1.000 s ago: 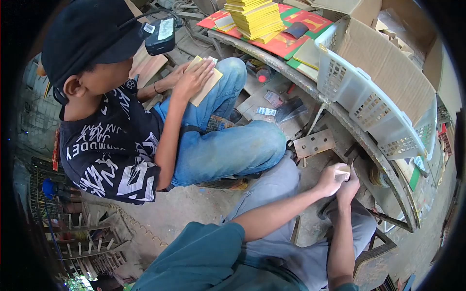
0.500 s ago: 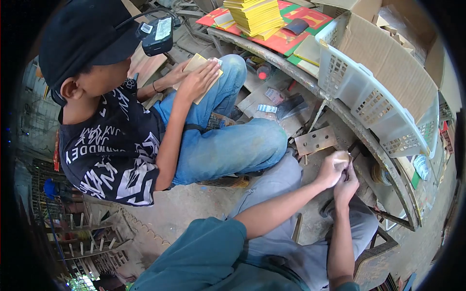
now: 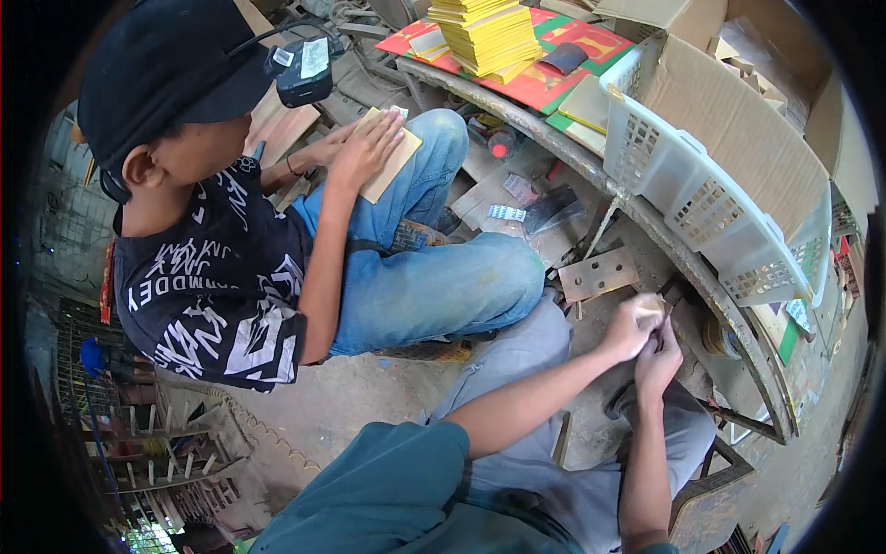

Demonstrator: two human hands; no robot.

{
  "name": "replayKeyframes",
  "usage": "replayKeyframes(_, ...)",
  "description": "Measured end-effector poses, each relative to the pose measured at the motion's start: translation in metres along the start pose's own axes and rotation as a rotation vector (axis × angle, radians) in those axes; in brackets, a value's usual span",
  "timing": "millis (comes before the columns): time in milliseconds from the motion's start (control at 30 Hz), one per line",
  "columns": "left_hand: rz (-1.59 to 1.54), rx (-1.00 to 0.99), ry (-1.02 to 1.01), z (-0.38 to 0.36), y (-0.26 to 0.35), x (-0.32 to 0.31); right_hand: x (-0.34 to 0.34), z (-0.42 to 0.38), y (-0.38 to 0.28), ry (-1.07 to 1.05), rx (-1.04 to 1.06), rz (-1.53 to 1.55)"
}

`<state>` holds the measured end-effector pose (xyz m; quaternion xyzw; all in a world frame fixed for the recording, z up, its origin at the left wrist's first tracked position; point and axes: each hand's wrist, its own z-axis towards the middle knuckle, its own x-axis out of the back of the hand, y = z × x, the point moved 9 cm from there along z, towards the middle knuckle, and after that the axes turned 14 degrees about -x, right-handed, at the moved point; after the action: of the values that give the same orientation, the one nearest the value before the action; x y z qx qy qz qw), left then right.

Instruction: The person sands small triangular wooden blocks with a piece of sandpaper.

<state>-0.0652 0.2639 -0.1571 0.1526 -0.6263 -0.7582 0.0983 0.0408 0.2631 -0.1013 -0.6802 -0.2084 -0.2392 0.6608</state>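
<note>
L hand: my L hand point(image 3: 635, 331) is up by the R one, in front of the R knee; fingers curled narrow round the small pale piece.
R hand: my R hand point(image 3: 658, 358) is just below and beside it, fingers bent in close to the pc; can't tell if they grip it or what else they hold.
Pale pc: small pale piece point(image 3: 652, 311) is up at the top of the L hand; blurred and mostly covered, so I can't make out its full shape.
Holed board: flat board w/ holes point(image 3: 620, 265) lies just beyond the L hand, apart from it.
Table: table point(image 3: 540, 126) curves past on the far side of both hands, its rim worn.
Basket: white plastic basket point(image 3: 681, 171) sits tilted at the table edge, cardboard point(image 3: 738, 134) standing up in it.
Stack: yellow-edged stack point(image 3: 489, 42) is at the far end of the table; dark curved sheet point(image 3: 565, 58) lies beside it.
Under table: I see a blue-white packet point(image 3: 507, 212) next to a black pouch point(image 3: 554, 210), well apart from my hands.
Co-worker: seated on my L, co-worker's hand point(image 3: 367, 152) pressed flat on a pale board point(image 3: 399, 169) over the jeans.
</note>
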Motion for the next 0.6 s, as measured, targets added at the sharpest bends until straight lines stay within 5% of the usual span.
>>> replayKeyframes(100, 0.002, 0.008, 0.053, -0.004, 0.000, 0.006, 0.001, -0.004, -0.006, 0.019, 0.058, 0.051)
replayKeyframes(167, 0.042, -0.015, -0.055, -0.018, -0.001, -0.010, -0.006, 0.009, 0.016, -0.155, -0.266, -0.011)
replayKeyframes(233, 0.062, -0.039, -0.068, -0.013, 0.008, -0.009, -0.010, 0.008, 0.024, -0.151, -0.243, -0.007)
replayKeyframes(300, 0.000, -0.027, 0.011, 0.001, 0.008, 0.005, 0.001, -0.005, -0.005, 0.043, 0.118, 0.034)
replayKeyframes(367, -0.080, -0.006, 0.030, -0.001, -0.001, 0.003, 0.007, -0.007, -0.016, 0.062, 0.135, 0.015)
replayKeyframes(433, -0.039, 0.009, -0.052, -0.015, -0.004, -0.009, 0.000, 0.009, 0.005, -0.103, -0.245, -0.058)
replayKeyframes(567, -0.040, -0.044, -0.063, -0.002, -0.008, -0.007, 0.002, 0.002, 0.001, -0.071, -0.097, 0.015)
replayKeyframes(600, -0.020, 0.020, 0.009, 0.003, -0.008, 0.006, 0.003, -0.008, -0.013, 0.025, 0.102, 0.021)
